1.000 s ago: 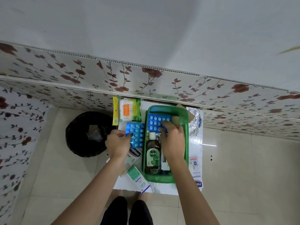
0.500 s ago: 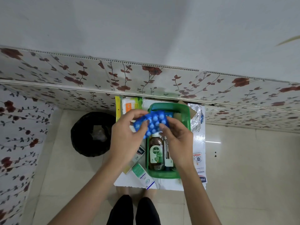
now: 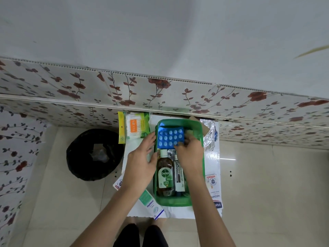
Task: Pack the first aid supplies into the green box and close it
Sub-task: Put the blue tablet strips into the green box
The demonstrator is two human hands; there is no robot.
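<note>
From the head camera, the rectangular green plastic box [image 3: 200,132] sits open on a white printed sheet [image 3: 212,186]. Inside lie a brown Dettol bottle [image 3: 164,173] and a white Cipladine tube [image 3: 178,175]. The right hand [image 3: 189,154] pinches a glossy blue blister pack [image 3: 170,137] over the box's far end. The left hand [image 3: 140,163] hovers spread and empty beside the rim. A cotton-bud packet [image 3: 134,126] and an Optibex carton [image 3: 151,204] lie outside.
</note>
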